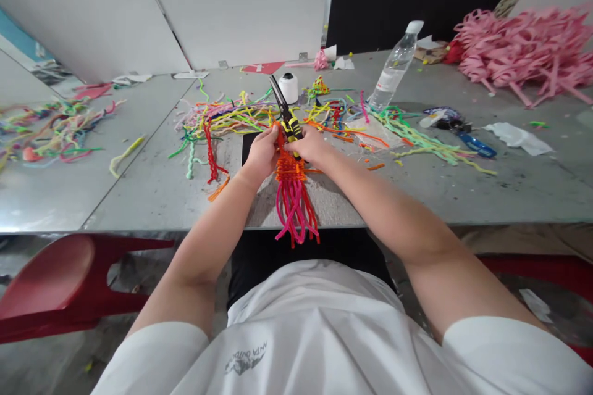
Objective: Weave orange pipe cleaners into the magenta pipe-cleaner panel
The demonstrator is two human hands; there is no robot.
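Observation:
My left hand (262, 151) is closed on the upper left edge of a woven cord piece (291, 168), orange at the top with long pink and red ends hanging over the table's front edge. In my right hand (313, 145) is a pair of long-nosed pliers (291, 125) with black and yellow grips. Their dark jaws point up and away from me, slightly left. Both hands are close together over the orange part. The fingertips and the spot where they meet the cords are partly hidden.
Loose coloured cords (231, 114) lie beyond my hands, with a red braided strand (210, 151) at left. Behind stand a white spool-like container (289, 87) and a water bottle (395, 68). Pink ribbon loops (528, 52) pile up far right. A red stool (55, 278) is at lower left.

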